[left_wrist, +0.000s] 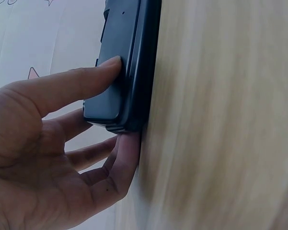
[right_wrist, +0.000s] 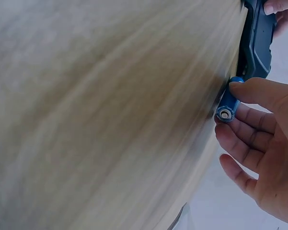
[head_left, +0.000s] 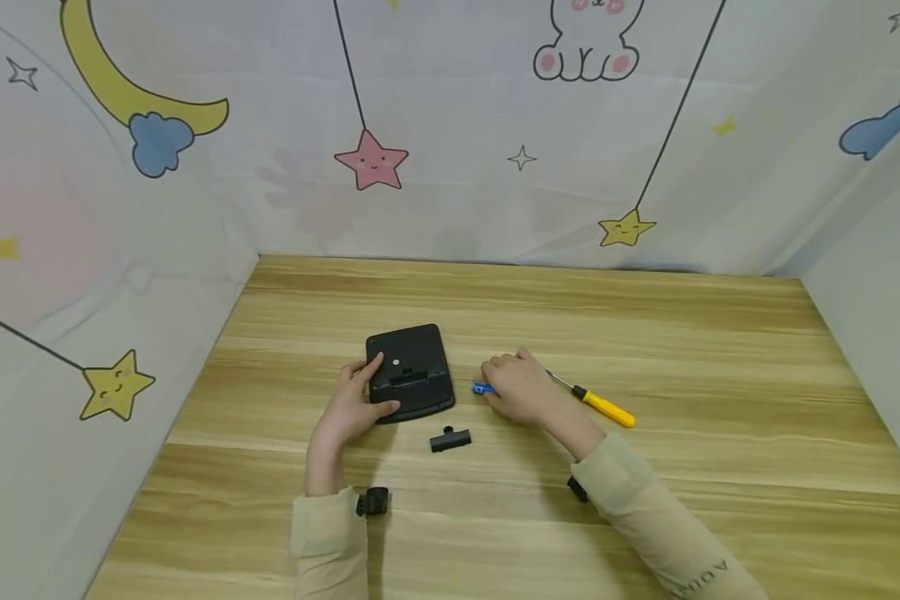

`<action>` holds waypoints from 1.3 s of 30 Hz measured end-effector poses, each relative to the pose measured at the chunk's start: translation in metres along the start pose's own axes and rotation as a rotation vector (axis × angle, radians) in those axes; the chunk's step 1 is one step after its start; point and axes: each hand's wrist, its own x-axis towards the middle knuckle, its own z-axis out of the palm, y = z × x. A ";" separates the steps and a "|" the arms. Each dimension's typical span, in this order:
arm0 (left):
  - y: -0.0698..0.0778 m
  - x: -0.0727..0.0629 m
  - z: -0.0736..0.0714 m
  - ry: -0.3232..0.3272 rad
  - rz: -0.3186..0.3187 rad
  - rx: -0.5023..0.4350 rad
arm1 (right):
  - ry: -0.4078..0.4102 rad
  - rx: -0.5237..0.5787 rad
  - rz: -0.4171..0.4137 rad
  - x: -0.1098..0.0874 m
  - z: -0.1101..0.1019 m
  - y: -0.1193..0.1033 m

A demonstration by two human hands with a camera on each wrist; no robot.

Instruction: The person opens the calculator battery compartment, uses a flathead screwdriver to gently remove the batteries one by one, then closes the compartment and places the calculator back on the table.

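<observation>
A flat black device [head_left: 420, 401], perhaps a calculator lying face down, has an uncovered battery slot in its back. My left hand [head_left: 348, 407] grips its left edge; in the left wrist view the thumb [left_wrist: 93, 76] lies on top and fingers curl at the lower edge. My right hand [head_left: 521, 387] pinches a blue cylindrical battery [right_wrist: 228, 100] between thumb and fingers, close to the table and just right of the device. Below the device lies a small dark battery cover [head_left: 450, 440] with a tab.
A screwdriver [head_left: 607, 408] with a yellow handle lies right of my right hand, its shaft toward the hand. The wooden table [head_left: 495, 533] ends at a printed cloth backdrop [head_left: 465, 208] behind and at the sides.
</observation>
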 end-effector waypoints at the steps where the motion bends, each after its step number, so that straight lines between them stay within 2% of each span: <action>1: 0.000 0.000 0.000 0.000 0.002 0.000 | 0.003 -0.001 -0.001 0.000 0.000 0.000; 24: 0.000 -0.001 0.001 0.010 0.004 0.013 | 0.024 0.018 0.034 -0.002 0.004 0.001; 39: 0.002 -0.001 0.000 0.004 -0.003 0.009 | 0.041 0.033 0.017 -0.004 0.002 -0.002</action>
